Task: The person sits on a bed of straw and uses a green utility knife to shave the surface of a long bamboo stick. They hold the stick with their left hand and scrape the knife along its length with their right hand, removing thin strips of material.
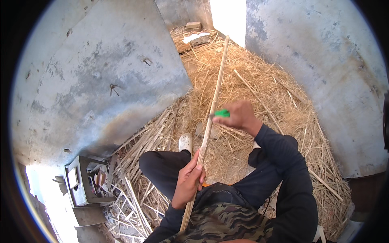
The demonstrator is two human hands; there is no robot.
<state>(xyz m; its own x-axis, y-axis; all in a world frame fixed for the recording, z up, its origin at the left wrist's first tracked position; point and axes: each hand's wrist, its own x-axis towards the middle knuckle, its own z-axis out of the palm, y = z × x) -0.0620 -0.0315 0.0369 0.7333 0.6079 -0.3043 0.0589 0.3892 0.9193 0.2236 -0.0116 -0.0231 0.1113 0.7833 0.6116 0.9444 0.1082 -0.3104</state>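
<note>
My left hand [189,178] is closed around the lower part of a long, pale bamboo strip [216,89]. The strip slants up and away from my lap, its far end raised over the straw-coloured litter. In my closed right hand [242,115] is a green-handled knife [221,114]. Its short dark metal end meets the strip's right side, well above my left hand. Most of the blade is too small or hidden to make out.
Curled shavings [267,97] cover the floor between two worn grey walls. A heap of split strips [137,154] lies to the left. Nearby stands a small open box [83,182] with odds and ends inside. Bricks [193,26] sit by the bright opening at the back.
</note>
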